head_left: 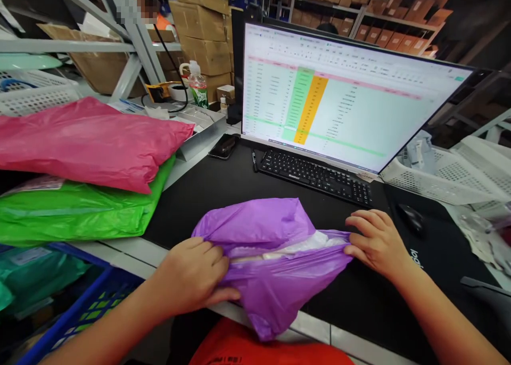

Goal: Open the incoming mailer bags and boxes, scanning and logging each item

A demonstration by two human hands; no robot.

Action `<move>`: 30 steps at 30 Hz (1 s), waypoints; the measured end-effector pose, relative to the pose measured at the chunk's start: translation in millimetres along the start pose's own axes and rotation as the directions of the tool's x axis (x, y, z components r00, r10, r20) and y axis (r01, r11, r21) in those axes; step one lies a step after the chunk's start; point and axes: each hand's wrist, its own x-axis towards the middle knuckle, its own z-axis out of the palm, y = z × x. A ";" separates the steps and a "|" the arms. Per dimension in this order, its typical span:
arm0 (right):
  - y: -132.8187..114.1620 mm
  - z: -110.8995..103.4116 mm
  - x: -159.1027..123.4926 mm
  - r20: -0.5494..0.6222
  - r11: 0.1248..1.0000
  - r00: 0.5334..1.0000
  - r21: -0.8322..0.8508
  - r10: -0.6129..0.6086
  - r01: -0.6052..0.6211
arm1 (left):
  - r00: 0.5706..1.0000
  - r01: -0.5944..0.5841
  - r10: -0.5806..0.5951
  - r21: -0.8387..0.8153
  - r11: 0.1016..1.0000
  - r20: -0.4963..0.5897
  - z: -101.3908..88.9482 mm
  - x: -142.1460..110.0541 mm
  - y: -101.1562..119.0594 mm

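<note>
A purple plastic mailing bag (275,285) lies over the front edge of the black desk mat, torn or parted along its middle. White wrapping (311,242) shows through the long gap. My left hand (195,274) grips the bag's left side, its fingers curled into the plastic and the thumb below. On the right, my right hand (371,242) pinches the far end of the bag between thumb and fingers. The plastic is stretched between both hands. What else is inside the bag stays hidden.
Behind the bag stand a keyboard (315,176) and a large monitor (343,99) showing a spreadsheet. A mouse (411,218) sits at right. Pink (91,141) and green (80,208) parcels are stacked at left above a blue crate (83,312). A phone (223,146) lies near the monitor.
</note>
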 end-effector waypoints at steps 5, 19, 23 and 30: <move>-19.0 5.6 13.9 -0.041 0.992 0.993 -0.053 0.115 -0.117 | 1.000 0.026 -0.024 -0.149 0.988 0.013 3.9 25.3 21.2; -99.2 -2.9 -2.5 0.415 0.786 0.883 0.611 -0.219 -0.092 | 0.944 -0.167 0.214 -0.198 0.966 0.250 27.7 17.7 24.6; -85.0 -21.2 -12.3 0.581 0.652 0.786 0.682 -0.210 -0.331 | 0.960 -0.092 0.106 -0.066 0.994 0.261 19.3 5.1 -7.9; -72.5 -34.5 18.8 0.509 0.472 0.836 0.800 -0.206 -0.370 | 0.923 0.131 -0.093 -0.077 0.988 0.374 23.6 19.7 -25.8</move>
